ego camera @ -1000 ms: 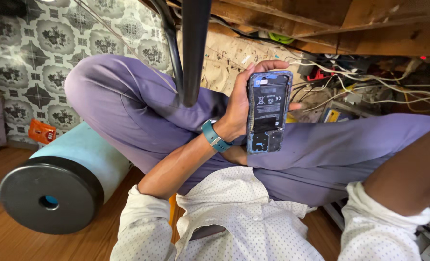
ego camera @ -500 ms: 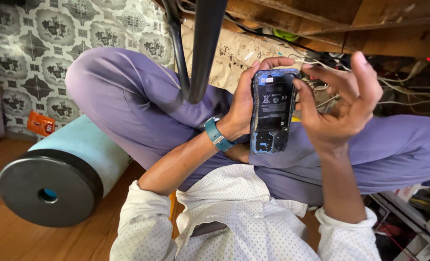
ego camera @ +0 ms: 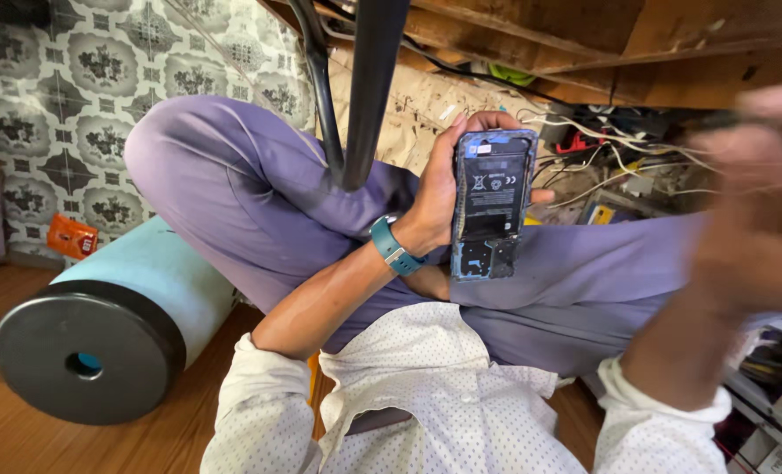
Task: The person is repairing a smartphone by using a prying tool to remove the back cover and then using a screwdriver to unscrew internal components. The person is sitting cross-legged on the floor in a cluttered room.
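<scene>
Your right hand (ego camera: 751,219) has just pulled off the phone (ego camera: 490,204). Half a second ago its fingers were curled against the phone's right edge; now it sits well off to the right, so smeared by motion that you cannot tell whether it is released, clenched or carrying something small. That leaves the phone to your left hand (ego camera: 448,189) alone, which grasps it from the left side, thumb across the top edge, wrist with the teal watch (ego camera: 393,247) bent back. The phone stands upright over your crossed legs (ego camera: 233,184), its back cover off, the black battery and the lower board facing you. My reading is that the open back is now fully exposed and unobstructed, so any work on the inside has room from the right.

Mind the edges around it. The dark pole (ego camera: 369,88) hangs just left of your left wrist, close enough to catch an elbow. Behind the phone lies a tangle of wires (ego camera: 601,167) under the wooden shelf (ego camera: 637,44). The blue roll (ego camera: 101,333) lies on the floor by your left knee, well apart. The free room is to the right and towards your chest.
</scene>
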`<state>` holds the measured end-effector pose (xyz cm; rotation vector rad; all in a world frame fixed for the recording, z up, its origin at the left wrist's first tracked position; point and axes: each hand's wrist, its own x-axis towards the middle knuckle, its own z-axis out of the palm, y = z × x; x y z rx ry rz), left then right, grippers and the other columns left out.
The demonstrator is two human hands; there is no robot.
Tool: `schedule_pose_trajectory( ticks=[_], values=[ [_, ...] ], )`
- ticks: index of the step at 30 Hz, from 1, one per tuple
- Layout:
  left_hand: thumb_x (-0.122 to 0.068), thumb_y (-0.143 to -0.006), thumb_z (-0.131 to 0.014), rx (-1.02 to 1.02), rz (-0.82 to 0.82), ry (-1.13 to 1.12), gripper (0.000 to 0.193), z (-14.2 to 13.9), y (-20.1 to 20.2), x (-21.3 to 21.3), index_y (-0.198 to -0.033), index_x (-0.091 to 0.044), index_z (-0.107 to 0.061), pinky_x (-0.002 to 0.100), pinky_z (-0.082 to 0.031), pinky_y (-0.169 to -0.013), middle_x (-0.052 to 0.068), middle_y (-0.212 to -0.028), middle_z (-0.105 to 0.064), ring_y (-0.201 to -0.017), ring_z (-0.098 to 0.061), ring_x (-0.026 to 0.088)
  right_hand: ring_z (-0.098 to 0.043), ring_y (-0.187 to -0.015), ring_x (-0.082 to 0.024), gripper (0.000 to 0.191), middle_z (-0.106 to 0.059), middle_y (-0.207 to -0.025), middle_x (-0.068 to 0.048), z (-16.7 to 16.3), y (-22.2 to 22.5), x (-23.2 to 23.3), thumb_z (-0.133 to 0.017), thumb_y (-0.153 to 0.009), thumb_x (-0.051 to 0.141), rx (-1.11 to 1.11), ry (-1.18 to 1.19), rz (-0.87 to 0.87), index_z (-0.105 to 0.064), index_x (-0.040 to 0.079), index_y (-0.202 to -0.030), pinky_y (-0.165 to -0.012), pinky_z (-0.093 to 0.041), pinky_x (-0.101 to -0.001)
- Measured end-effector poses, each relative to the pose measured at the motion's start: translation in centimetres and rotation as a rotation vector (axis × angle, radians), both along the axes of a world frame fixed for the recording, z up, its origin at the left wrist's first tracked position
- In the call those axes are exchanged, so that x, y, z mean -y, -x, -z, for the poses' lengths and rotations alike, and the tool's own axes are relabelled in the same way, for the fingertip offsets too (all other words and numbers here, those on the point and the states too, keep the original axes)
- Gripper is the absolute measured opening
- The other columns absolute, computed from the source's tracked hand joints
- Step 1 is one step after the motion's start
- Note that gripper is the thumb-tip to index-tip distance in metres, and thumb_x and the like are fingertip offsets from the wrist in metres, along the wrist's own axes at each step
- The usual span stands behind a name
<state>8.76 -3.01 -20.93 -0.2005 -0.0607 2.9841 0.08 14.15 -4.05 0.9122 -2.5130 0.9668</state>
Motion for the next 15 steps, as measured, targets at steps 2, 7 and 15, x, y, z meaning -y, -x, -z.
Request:
schedule_pose_trajectory(
  ticks=[2, 7, 15],
  values=[
    [-0.052, -0.112, -0.031, 0.027, 0.013, 0.046, 0.053, -0.2, 0.0, 0.2, -0.123, -0.004, -0.052, 0.057, -0.061, -0.093, 0.013, -0.112, -0.066, -0.102, -0.07, 0.022, -0.057, -0.078, -0.018, 0.061, -0.078, -0.109, -0.011, 1.8, -1.0, 1.8, -0.09, -0.093, -0.003, 0.003, -0.023, -0.162, -0.05, -0.005, -0.139, -0.065, -0.042, -0.0272],
    [-0.045, -0.12, -0.034, -0.003, -0.05, 0.126, 0.047, -0.2, -0.6, 0.3, -0.125, -0.004, -0.055, 0.034, -0.061, -0.081, 0.009, -0.106, -0.067, -0.089, -0.07, 0.017, -0.057, -0.079, -0.018, 0.061, -0.079, -0.112, -0.011, 6.0, -2.7, 5.4, -0.089, -0.099, -0.005, -0.013, -0.117, -0.285, -0.05, -0.004, -0.145, -0.061, -0.041, -0.0222],
    [-0.045, -0.116, -0.035, 0.033, -0.048, 0.138, 0.047, 0.0, -0.2, 0.2, -0.124, -0.004, -0.055, 0.031, -0.061, -0.079, 0.009, -0.108, -0.068, -0.09, -0.07, 0.016, -0.048, -0.078, -0.012, 0.06, -0.078, -0.112, -0.008, 8.8, -4.2, 3.7, -0.091, -0.097, -0.005, -0.076, -0.006, -0.143, -0.05, 0.003, -0.141, -0.065, -0.039, -0.0275]
  ],
)
